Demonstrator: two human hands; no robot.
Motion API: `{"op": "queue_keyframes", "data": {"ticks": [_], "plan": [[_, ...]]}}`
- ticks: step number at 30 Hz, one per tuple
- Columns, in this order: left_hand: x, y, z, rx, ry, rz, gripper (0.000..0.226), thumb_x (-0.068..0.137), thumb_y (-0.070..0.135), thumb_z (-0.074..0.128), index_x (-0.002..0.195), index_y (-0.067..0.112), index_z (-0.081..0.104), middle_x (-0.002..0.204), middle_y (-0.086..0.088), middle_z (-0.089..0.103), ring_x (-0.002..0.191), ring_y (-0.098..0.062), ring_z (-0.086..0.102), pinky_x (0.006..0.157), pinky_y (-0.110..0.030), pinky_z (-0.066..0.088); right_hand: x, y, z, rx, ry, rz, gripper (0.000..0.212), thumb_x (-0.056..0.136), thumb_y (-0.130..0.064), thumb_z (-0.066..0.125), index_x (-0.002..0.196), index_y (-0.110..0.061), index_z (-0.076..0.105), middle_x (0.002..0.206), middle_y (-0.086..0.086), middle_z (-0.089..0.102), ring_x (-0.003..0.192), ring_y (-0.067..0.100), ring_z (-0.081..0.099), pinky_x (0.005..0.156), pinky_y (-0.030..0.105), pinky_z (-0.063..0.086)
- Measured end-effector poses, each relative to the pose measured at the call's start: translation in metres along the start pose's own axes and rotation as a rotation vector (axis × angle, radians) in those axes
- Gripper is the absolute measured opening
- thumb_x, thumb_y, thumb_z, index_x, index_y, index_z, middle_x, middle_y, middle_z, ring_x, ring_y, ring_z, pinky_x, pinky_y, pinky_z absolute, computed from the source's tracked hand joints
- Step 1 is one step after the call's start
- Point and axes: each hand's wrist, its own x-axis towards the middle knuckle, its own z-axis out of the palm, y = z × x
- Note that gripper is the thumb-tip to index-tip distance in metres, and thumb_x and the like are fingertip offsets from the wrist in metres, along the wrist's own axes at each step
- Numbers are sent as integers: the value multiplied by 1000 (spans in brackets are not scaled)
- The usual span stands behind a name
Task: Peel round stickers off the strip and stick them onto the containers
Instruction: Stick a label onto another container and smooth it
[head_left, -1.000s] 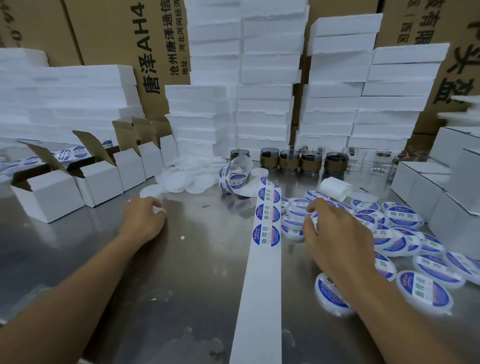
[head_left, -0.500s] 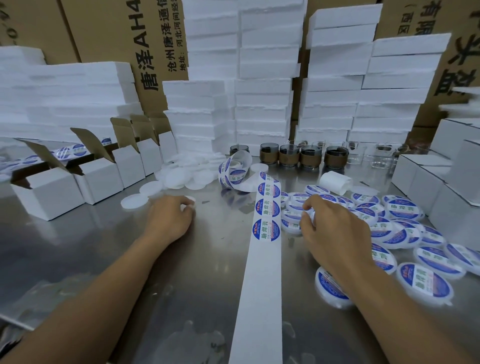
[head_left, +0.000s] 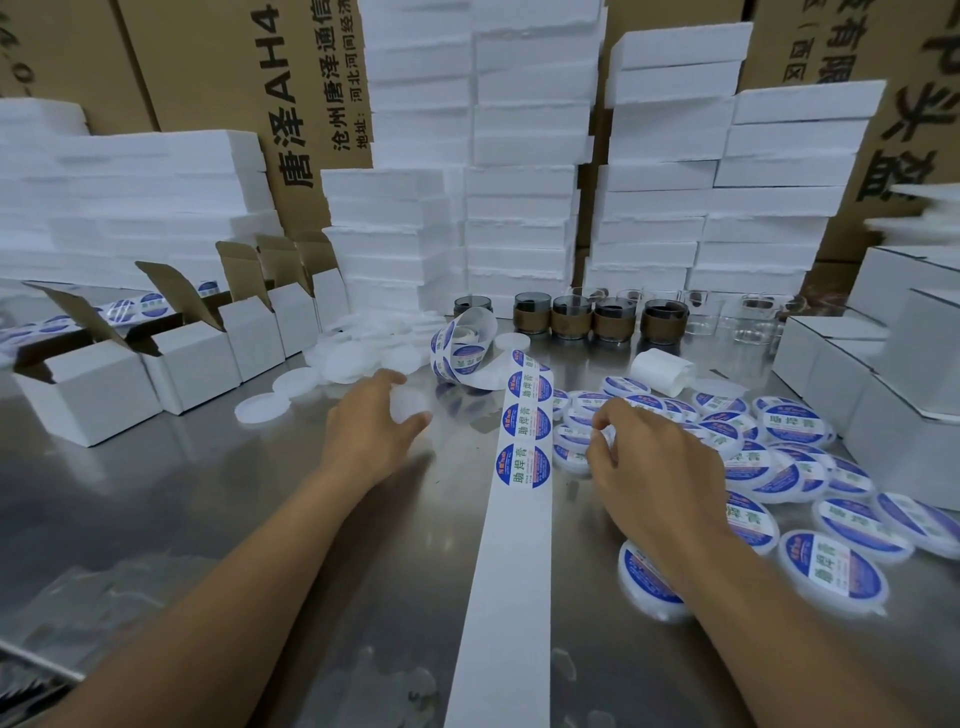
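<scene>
Head view. Your left hand (head_left: 374, 431), left of frame centre, grips a blank container (head_left: 410, 408), a white unlabelled disc, between curled fingers (head_left: 385, 378) above and the thumb below. The disc sits just left of the strip (head_left: 511, 571). The strip runs from the lower edge of the frame up the middle to a loose roll (head_left: 462, 348). Its lower part is bare backing, and the nearest sticker (head_left: 523, 464), blue and white, lies between your two hands.

Your right hand (head_left: 654, 478), right of centre, has its fingers (head_left: 605, 418) curled just beside the strip's right edge. Whether they pinch anything cannot be told. Labelled containers (head_left: 831, 566) spread across the lower right of the tabletop (head_left: 208, 493), some overlapping, and they crowd against the strip's right edge under that hand.

More unlabelled discs (head_left: 358, 358) are heaped above your left hand, with two lying apart to its left. Open white cartons (head_left: 88, 387) line the left of the frame, and closed cartons (head_left: 883, 395) stack at the right. Glass jars (head_left: 571, 317) stand in a row behind the roll, with a white paper roll (head_left: 662, 371) near them. Foam slabs (head_left: 519, 182) rise in the upper centre in front of brown cardboard boxes (head_left: 208, 62).
</scene>
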Motion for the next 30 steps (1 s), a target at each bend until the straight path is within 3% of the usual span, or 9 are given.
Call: {"op": "queue_keyframes", "data": {"ticks": [5, 10, 12, 15, 18, 21, 25, 27, 30], "plan": [[-19, 57, 5, -310, 70, 238, 60, 74, 29, 78, 126, 23, 49, 114, 10, 54, 101, -5, 46, 84, -18, 34, -1, -6, 4, 309, 28, 23, 26, 94, -39, 40, 112, -25, 53, 93, -7, 60, 83, 12, 54, 62, 28, 34], [-53, 86, 25, -383, 14, 431, 63, 73, 28, 78, 128, 25, 47, 118, 16, 52, 110, -5, 47, 93, -17, 36, -2, -12, 3, 717, 19, 31, 27, 89, -51, 36, 100, -34, 54, 91, -15, 57, 83, 1, 54, 68, 19, 40], [-59, 87, 28, -374, 25, 471, 62, 74, 28, 76, 129, 24, 47, 117, 19, 49, 110, -1, 44, 92, -13, 34, -2, -16, 4, 884, -1, 128, 7, 90, -39, 47, 94, -38, 53, 81, -11, 62, 71, 0, 58, 60, 13, 40], [-65, 85, 26, -425, 28, 481, 60, 74, 24, 75, 128, 24, 48, 115, 25, 48, 107, 4, 45, 89, -10, 36, -4, -23, 6, 1029, 2, 182, 21, 89, -17, 57, 92, -37, 52, 72, -3, 63, 59, 1, 57, 57, 13, 45], [-64, 82, 20, -571, -77, 426, 75, 67, 19, 82, 125, 40, 40, 115, 23, 50, 103, 9, 49, 80, -2, 37, -4, -28, 4, 1142, -23, 238, 25, 89, -11, 57, 91, -35, 52, 68, 0, 62, 60, 12, 63, 56, 22, 51], [-59, 80, 10, -807, -303, 189, 90, 62, 11, 85, 132, 38, 36, 124, 10, 54, 107, 0, 57, 86, -17, 50, 0, -25, 3, 1222, -66, 316, 22, 91, -9, 55, 91, -31, 54, 64, 1, 61, 58, 16, 64, 57, 30, 53], [-48, 78, 0, -1277, -391, -110, 62, 64, 24, 73, 122, 16, 54, 106, -5, 71, 95, -16, 68, 83, -27, 55, 3, -24, 3, 1235, -134, 316, 18, 91, -8, 55, 98, -24, 57, 65, 3, 61, 51, 4, 55, 59, 36, 53], [-46, 78, 2, -1400, -464, -159, 43, 69, 28, 65, 109, 13, 60, 96, -6, 72, 88, -20, 68, 77, -27, 56, 2, -25, 3, 1231, -182, 271, 17, 90, -7, 56, 99, -22, 58, 65, 4, 62, 51, 3, 56, 60, 28, 50], [-49, 80, 10, -1446, -580, -146, 36, 76, 26, 59, 108, 10, 61, 110, -14, 65, 92, -28, 61, 75, -35, 52, 0, -29, 1, 1253, -217, 208, 16, 90, -7, 57, 98, -20, 58, 61, 0, 62, 48, 5, 57, 52, 16, 46]]}}
